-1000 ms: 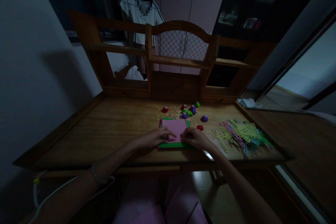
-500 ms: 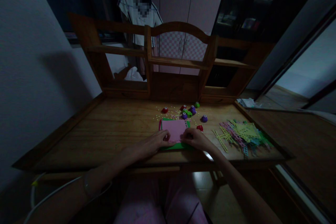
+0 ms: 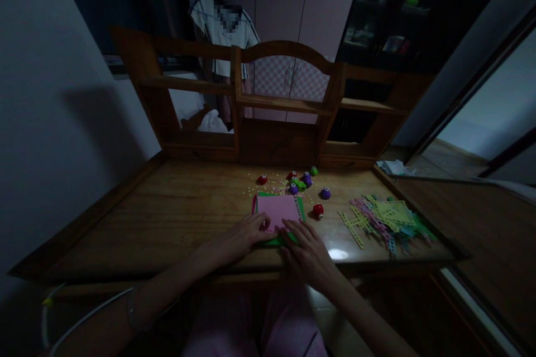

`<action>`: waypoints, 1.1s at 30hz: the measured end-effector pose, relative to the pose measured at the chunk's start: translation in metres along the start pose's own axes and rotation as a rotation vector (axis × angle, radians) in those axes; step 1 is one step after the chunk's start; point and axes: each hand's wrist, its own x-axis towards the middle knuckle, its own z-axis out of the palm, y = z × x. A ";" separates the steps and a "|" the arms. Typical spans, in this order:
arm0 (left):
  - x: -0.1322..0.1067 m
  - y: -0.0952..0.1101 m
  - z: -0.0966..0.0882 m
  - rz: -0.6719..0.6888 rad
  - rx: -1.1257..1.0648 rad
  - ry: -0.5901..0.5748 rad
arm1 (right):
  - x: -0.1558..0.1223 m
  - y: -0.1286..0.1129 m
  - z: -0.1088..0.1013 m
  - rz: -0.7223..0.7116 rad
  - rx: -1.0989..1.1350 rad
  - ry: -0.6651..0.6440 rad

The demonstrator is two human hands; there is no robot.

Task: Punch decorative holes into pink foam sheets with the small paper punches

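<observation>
A pink sheet of paper (image 3: 277, 209) with small holes punched down its right edge lies over a green sheet (image 3: 302, 213). Something red (image 3: 254, 202) shows along the left side of the stack. At the lower left corner my left hand (image 3: 251, 232) is closed, thumb and forefinger curled together on the pink paper. My right hand (image 3: 307, 248) is open, its fingers stretched out over the lower right edge of the paper. Near that hand lies a red hole punch with eyes (image 3: 318, 211). Small punched-out paper bits (image 3: 274, 183) are scattered behind the sheets.
Behind the paper stand several small eyed punches, among them a purple one (image 3: 325, 193), a green one (image 3: 314, 170) and a red one (image 3: 262, 179). To the right is a pile of perforated paper strips (image 3: 377, 215). A wooden shelf unit (image 3: 285, 103) rises at the desk's back.
My right hand has gone from a closed grip at the paper's right side to outstretched fingers, lower and nearer me. The red punch beside it has tipped. My left hand stays put.
</observation>
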 end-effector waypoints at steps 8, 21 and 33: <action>-0.002 -0.001 0.000 0.004 0.072 0.000 | -0.005 0.002 0.007 0.060 -0.018 0.057; -0.010 -0.006 0.002 0.017 0.204 -0.011 | -0.023 0.018 -0.006 0.170 0.039 0.106; -0.042 -0.026 0.008 0.076 0.305 0.073 | -0.027 0.020 0.000 0.199 0.050 0.100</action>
